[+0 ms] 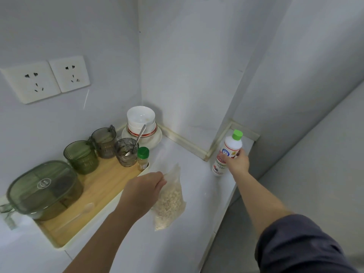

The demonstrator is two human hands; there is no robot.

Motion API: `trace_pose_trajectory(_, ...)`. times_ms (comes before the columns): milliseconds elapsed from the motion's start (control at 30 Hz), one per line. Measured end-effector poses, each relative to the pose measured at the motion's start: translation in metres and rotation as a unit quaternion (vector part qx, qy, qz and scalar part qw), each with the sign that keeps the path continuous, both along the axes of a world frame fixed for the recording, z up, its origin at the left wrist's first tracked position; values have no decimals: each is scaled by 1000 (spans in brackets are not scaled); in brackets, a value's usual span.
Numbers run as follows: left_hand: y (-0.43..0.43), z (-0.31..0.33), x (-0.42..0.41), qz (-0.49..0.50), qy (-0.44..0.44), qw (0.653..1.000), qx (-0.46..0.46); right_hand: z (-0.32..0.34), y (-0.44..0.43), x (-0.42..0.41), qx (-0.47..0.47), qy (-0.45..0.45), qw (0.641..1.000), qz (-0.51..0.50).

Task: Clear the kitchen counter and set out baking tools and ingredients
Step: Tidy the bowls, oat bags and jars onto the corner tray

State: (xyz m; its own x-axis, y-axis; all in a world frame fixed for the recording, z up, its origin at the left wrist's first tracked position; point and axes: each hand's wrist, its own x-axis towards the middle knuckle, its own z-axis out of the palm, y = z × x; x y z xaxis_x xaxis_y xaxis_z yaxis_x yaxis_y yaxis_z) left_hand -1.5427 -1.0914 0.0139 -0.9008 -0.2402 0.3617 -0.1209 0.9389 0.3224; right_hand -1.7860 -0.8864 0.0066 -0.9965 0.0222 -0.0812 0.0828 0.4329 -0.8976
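Left hand (144,191) pinches top of clear bag of oat-like flakes (170,203), centre frame. Right hand (238,160) wraps green-capped white bottle (230,147), right of centre by wall (197,75). Best: lift bottle upright, keep bag neck closed.

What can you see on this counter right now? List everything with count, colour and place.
sockets: two, white, left wall
bowls: stacked, white, back corner
plate: one, white, under the bowls
cups: three, green to smoky grey, far side of the tray
metal spoon: one, silver, standing in the rightmost cup
jar: one, green lid, tray's far right end
box: one, green, lidded, tray's near end
pale spoon: one, lying on the tray
tray: one, wood, pale rim, left on the counter
bag: one, clear, grain inside, mid-counter
bottle: one, white, green cap, counter's right edge
counter: one, white
left hand: grip on the bag's top
right hand: grip round the bottle
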Motion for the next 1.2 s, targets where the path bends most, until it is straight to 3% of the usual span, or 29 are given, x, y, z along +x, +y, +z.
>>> trace_pose_trajectory(133, -6, -12, 4, 13, -6, 1000, -13, -15, 3, -5, -30, -19, 999, -20)
trace_pose_trajectory(367, -6, -24, 23, 25, -15, 1000, -5, -38, 3, 34, 89, -131, 986, -44)
trace_pose_trajectory(500, -7, -26, 42, 45, -1, 999, 11, -55, -12, 89, 127, -157, 975, 90)
trace_pose_trajectory(633, -11, -25, 60, 55, 25, 998, -6, -63, -40, 126, 143, -174, 937, 268)
trace_pose_trajectory(733, -17, -24, 72, 54, 26, 998, -13, -60, -61, 141, 123, -198, 881, 413)
trace_pose_trajectory(833, -23, -30, 81, 41, 25, 999, -7, -56, -80, 150, 164, -178, 809, 536)
trace_pose_trajectory(933, -25, -38, 93, 77, 28, 990, 113, -56, -98, 160, 171, -182, 772, 585)
trace_pose_trajectory(1033, -15, -49, 114, 155, 44, 938, 307, -81, -107, 152, 172, -166, 737, 633)
trace_pose_trajectory(1133, 0, -61, 132, 188, -36, 885, 425, -73, -109, 157, 113, -138, 718, 673)
trace_pose_trajectory(1200, 7, -68, 134, 175, -89, 870, 452, -67, -110, 156, 91, -124, 701, 696)
